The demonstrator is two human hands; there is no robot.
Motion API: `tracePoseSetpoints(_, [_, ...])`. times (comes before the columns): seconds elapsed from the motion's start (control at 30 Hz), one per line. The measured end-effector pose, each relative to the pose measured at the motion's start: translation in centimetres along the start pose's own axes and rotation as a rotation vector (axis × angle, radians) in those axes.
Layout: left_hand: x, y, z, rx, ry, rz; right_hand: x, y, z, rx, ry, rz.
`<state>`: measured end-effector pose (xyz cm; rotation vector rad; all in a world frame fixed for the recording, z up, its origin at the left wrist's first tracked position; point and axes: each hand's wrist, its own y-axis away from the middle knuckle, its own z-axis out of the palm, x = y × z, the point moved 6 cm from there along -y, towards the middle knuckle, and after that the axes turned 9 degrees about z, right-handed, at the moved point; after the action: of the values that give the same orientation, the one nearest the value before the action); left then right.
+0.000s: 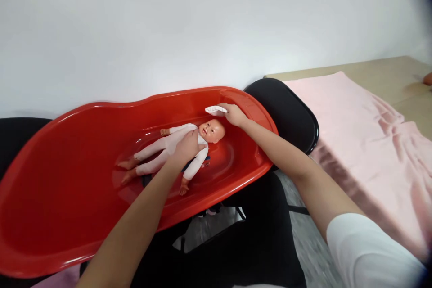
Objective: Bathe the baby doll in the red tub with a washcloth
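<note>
A baby doll in white and pale pink clothes lies on its back inside a red baby bath, its bald head towards the right end. My left hand is closed at the doll's upper chest, its fingers curled at the collar of the top. Just above the doll's head, my right hand pinches a small white cloth piece, which looks like a doll's cap and is apart from the head. The doll's chest is partly hidden by my left hand.
Behind the bath's right end is a black seat, with another black surface at the left. A pink cloth drapes over a beige table at the right. A white wall stands close behind.
</note>
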<state>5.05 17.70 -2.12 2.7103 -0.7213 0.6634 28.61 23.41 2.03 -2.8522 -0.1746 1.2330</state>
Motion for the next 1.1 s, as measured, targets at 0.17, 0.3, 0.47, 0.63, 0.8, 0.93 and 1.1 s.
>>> tracePoseSetpoints(0.17, [0.4, -1.1, 1.3, 0.087, 0.123, 0.02, 0.7, -1.4, 2.3, -0.11, 0.002, 0.115])
tracePoseSetpoints(0.3, [0.1, -1.5, 2.6, 0.058, 0.107, 0.054, 1.1, -1.6, 2.4, -0.088, -0.01, 0.11])
tracePoseSetpoints(0.47, [0.3, -1.1, 3.0, 0.079, 0.097, 0.064, 1.9, -4.4, 5.0, -0.216, 0.019, 0.176])
tracePoseSetpoints(0.63, [0.1, -1.2, 3.4, 0.1, 0.103, 0.082, 1.2, -6.8, 8.7, -0.326, 0.058, 0.054])
tracePoseSetpoints(0.8, [-0.8, -1.4, 3.7, 0.14, 0.14, 0.165, 1.1, -5.8, 9.8, -0.483, -0.032, 0.039])
tracePoseSetpoints(0.93, [-1.1, -1.2, 4.3, 0.124, 0.175, 0.21, 1.4, -5.4, 9.8, -0.551, -0.05, 0.068])
tracePoseSetpoints(1.1, [-1.5, -1.3, 4.9, 0.109, 0.149, 0.233, 1.5, -5.7, 10.1, -0.604, -0.003, 0.084])
